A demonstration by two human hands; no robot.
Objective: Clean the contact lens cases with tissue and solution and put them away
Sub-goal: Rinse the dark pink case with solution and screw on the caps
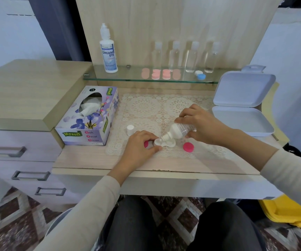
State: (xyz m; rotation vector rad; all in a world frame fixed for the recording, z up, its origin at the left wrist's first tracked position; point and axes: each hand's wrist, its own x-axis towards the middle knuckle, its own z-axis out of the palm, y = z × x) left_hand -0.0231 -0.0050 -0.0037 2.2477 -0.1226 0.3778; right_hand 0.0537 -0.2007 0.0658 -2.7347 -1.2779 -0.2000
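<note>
Early stage: right grip (202, 124) clenched tipped solution bottle (179, 130) over uncapped lens case (165, 143) pinched by left grip (140, 147); wiping, capping, storing in 3 o'clock white box (242, 121) remained.

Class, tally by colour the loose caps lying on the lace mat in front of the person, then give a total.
Round pink plastic lens-case caps: 2 (the other partly behind the left hand)
Small white plastic bottle cap: 1
Total: 3
</note>
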